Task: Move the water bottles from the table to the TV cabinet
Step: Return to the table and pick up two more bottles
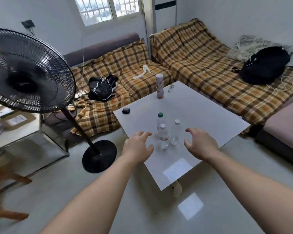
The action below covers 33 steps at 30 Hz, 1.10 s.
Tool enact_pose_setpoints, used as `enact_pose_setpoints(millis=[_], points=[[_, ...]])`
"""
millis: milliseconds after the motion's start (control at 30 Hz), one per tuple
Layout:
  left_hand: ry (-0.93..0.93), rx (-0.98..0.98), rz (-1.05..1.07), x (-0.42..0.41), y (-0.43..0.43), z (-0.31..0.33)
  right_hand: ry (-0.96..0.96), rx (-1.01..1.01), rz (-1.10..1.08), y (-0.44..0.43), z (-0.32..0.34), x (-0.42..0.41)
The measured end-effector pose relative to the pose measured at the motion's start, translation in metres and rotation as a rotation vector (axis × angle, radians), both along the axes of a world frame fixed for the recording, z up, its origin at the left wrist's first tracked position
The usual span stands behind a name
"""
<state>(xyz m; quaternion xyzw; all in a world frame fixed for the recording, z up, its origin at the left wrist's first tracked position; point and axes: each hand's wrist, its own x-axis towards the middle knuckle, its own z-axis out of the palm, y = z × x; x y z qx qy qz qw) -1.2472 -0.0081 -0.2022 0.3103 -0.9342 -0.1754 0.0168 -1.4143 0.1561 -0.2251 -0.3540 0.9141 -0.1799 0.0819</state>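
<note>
White table, three water bottles, left hand, right hand, fingers spread, empty

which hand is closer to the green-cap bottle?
Left, narrowly. The left hand is open, below and left of the green-cap bottle. The right hand is open, below and further out to its right. Neither touches it.

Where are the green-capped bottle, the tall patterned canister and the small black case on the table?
green-capped bottle (160, 114), head view, on its cap
tall patterned canister (159, 86), head view, mid-body
small black case (126, 110), head view, on its top
</note>
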Motion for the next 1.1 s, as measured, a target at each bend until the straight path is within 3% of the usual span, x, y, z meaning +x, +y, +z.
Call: enact_pose_setpoints(millis=[400, 567, 867, 1100], points=[[0.005, 0.152, -0.193, -0.077, -0.146, -0.06, -0.048, 0.125, -0.177, -0.093, -0.024, -0.034], [0.005, 0.229, -0.271, -0.095, -0.193, -0.07, -0.12, 0.063, -0.317, -0.14, -0.027, -0.024], [-0.029, 0.277, -0.43, -0.141, -0.211, -0.084, -0.19, -0.056, -0.457, -0.168, -0.056, -0.03], [-0.113, 0.2, -0.499, -0.168, -0.235, -0.087, -0.29, -0.083, -0.548, -0.18, -0.082, -0.055]])
